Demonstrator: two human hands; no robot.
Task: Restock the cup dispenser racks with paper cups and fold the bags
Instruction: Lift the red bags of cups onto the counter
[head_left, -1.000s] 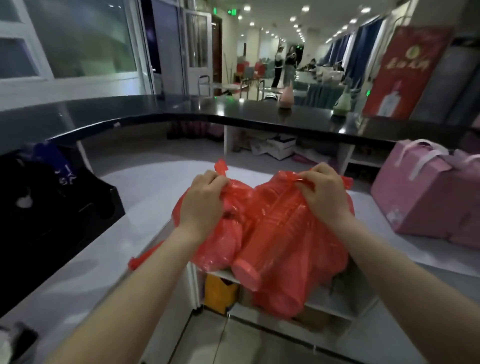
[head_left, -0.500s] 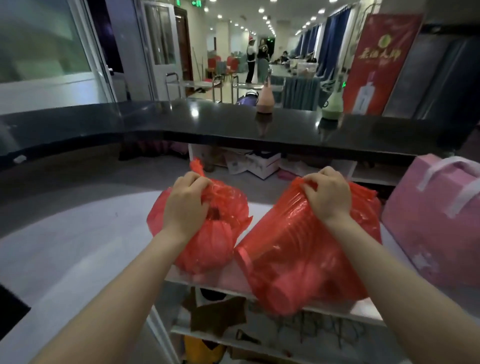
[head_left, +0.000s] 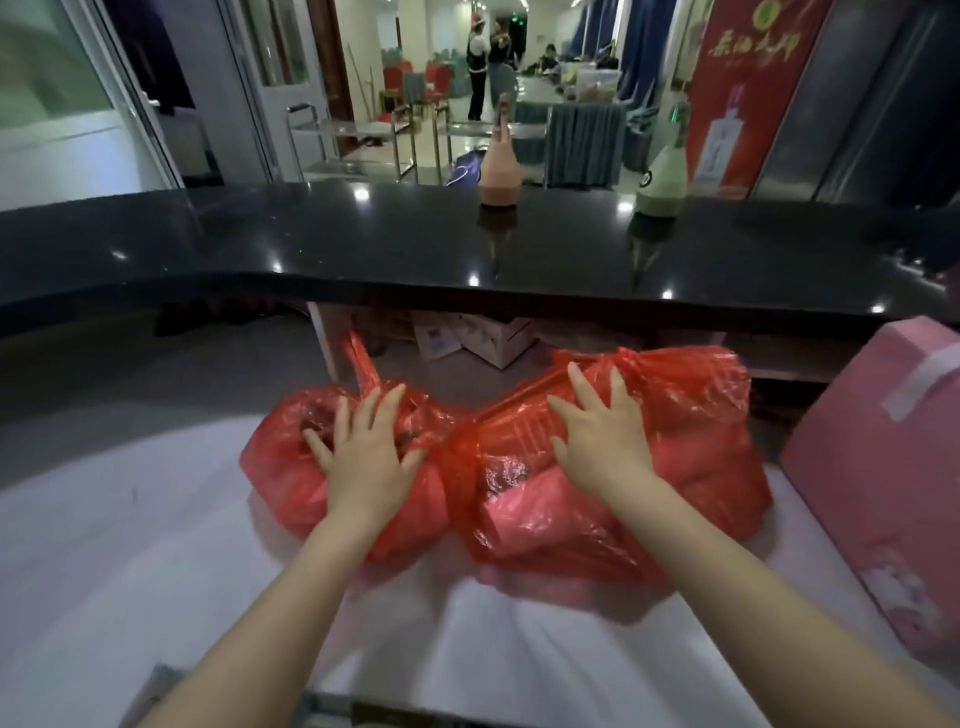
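Two red plastic bags are set side by side on the white worktop (head_left: 130, 545), below the black counter (head_left: 363, 244). Larger right bag (head_left: 691, 467): cup sleeves visible, judged light, slippery film. Smaller left bag (head_left: 280, 457): knotted handles, best grasped there. Right hand (head_left: 602, 441) and left hand (head_left: 369, 457) are spread flat on top, grasping nothing.
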